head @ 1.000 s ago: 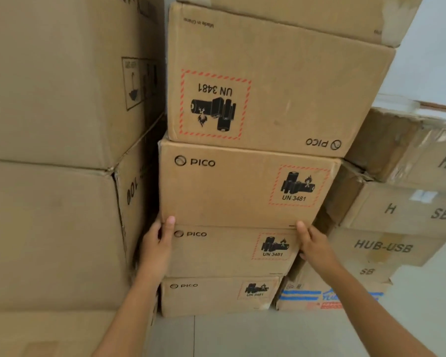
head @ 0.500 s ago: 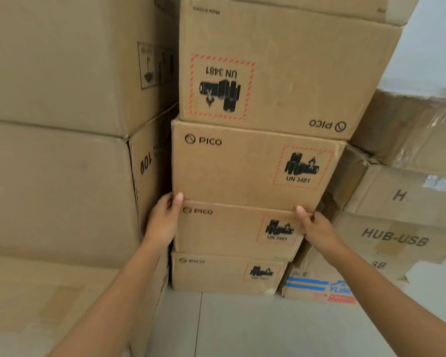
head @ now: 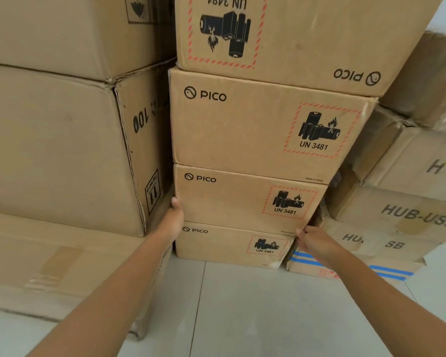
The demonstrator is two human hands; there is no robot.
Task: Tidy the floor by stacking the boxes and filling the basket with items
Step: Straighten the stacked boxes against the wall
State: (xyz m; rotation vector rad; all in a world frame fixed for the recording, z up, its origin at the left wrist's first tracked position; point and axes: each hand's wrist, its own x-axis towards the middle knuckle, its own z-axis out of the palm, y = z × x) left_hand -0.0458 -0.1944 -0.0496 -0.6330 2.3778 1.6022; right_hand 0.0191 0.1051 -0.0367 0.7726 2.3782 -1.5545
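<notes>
Both hands have slid down the stack from the box above to the second box from the floor [head: 242,199]. The left hand [head: 174,222] presses flat on its left side; the right hand [head: 313,240] curls under its lower right corner, likely squaring it. No basket shows.

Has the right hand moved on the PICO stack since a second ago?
Yes. The right hand has dropped one box: from the third PICO box's lower corner to the second PICO box's lower right corner.
</notes>
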